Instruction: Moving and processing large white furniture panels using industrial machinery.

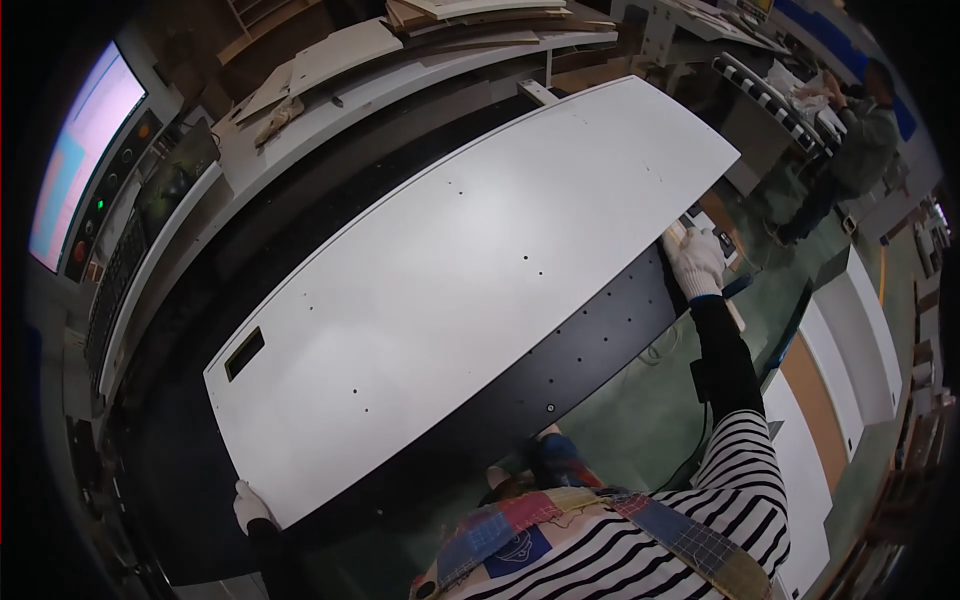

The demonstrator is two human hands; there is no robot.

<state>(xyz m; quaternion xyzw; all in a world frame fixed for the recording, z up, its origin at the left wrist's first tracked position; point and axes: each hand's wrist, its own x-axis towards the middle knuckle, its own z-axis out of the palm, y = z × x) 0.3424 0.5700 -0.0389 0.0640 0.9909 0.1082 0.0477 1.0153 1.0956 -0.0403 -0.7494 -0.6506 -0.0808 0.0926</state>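
Note:
A long white panel point(460, 270) with small drilled holes and a rectangular cutout near its left end lies slantwise over a dark work table point(600, 325). At the panel's near left corner, my left hand point(252, 506) in a white knit glove grips the edge, its fingers partly hidden. My right hand point(697, 262), gloved the same way, is closed beside the panel's near right edge. A pale, wood-coloured piece shows at its fingers. What exactly it holds is hidden.
A lit screen point(90, 150) and a keyboard point(115, 290) stand at the left. Loose boards point(345, 55) lie on the machine's long beam at the back. White panels point(850, 340) lean at the right. Another person point(865, 150) works at a striped roller table at the far right.

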